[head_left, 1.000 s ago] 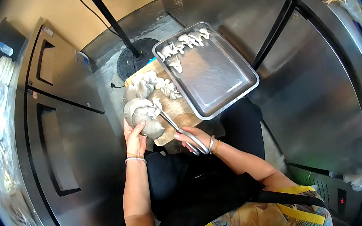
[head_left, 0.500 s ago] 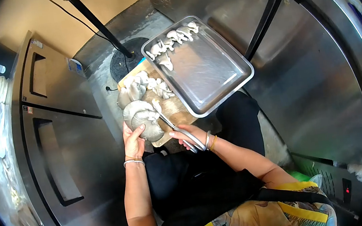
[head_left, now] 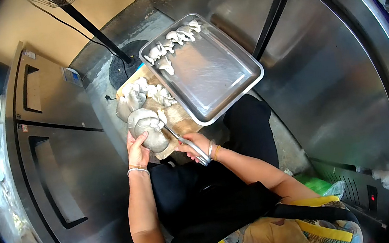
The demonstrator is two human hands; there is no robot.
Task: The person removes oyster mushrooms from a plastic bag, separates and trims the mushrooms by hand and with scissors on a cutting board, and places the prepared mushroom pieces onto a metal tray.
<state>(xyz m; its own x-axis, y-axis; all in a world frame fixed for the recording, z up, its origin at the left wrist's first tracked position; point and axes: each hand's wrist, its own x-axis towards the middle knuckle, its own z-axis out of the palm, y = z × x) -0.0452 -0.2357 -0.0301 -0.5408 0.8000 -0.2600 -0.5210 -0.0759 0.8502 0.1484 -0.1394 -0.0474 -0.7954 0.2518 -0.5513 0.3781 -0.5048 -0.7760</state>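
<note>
One oyster mushroom cluster (head_left: 149, 131) sits held by the left hand (head_left: 137, 152) over the wooden board (head_left: 182, 118); the right hand (head_left: 196, 145) has narrowed its grip on the scissors (head_left: 173, 133), apparently snipping the stem (head_left: 161, 115).

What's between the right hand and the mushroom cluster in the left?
In the head view: scissor blades, running from the right hand toward the mushroom cluster, above the wooden board.
</note>
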